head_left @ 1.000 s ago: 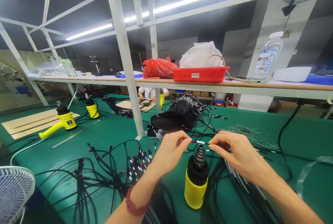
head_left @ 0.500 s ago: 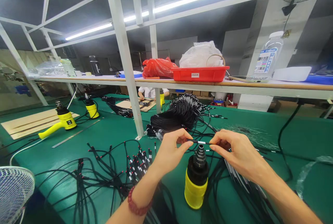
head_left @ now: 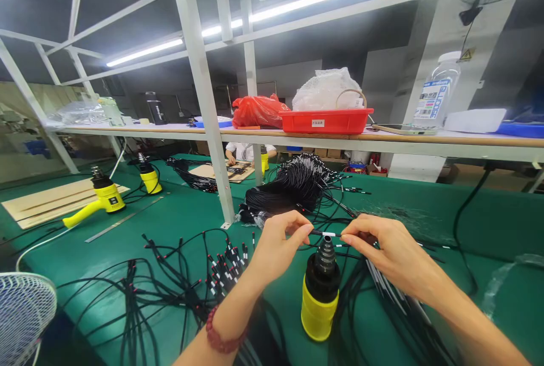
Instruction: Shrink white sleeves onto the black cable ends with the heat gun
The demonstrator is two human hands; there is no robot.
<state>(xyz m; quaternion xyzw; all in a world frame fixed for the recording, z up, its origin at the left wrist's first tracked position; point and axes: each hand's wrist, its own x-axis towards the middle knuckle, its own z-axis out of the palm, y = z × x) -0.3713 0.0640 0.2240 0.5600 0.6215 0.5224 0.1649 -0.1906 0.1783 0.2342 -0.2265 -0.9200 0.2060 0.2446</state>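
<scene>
A thin black cable with a white band [head_left: 328, 234] is held near-level by both bare hands. One side of the band is pinched between the thumb and forefinger of the left hand [head_left: 283, 244], and the other side is gripped the same way by the right hand [head_left: 385, 241]; on each, the fingertips are closed on the cable. The white band is thus suspended between them, at the mouth of the stepped metal nozzle [head_left: 326, 255] of an upright yellow-and-black heat gun [head_left: 319, 312]; whether the nozzle is touched cannot be told. A dark red beaded bracelet [head_left: 223, 339] is worn on the left wrist.

Beside the left forearm, black cables with red tips and white bands [head_left: 227, 267] are fanned out on the green tabletop [head_left: 178, 213]. Further dark cables [head_left: 393, 292] are spread below the right hand. Behind the hands, a large bundle of black cables [head_left: 293, 184] is heaped. Two more yellow heat guns are set down at the far left, near a thin metal strip [head_left: 123, 220]. Above, a red plastic tray [head_left: 351, 122] is supported on a white-framed shelf [head_left: 395, 144]. Beneath it, a co-worker's hand [head_left: 232, 158] is seen near a light board.
</scene>
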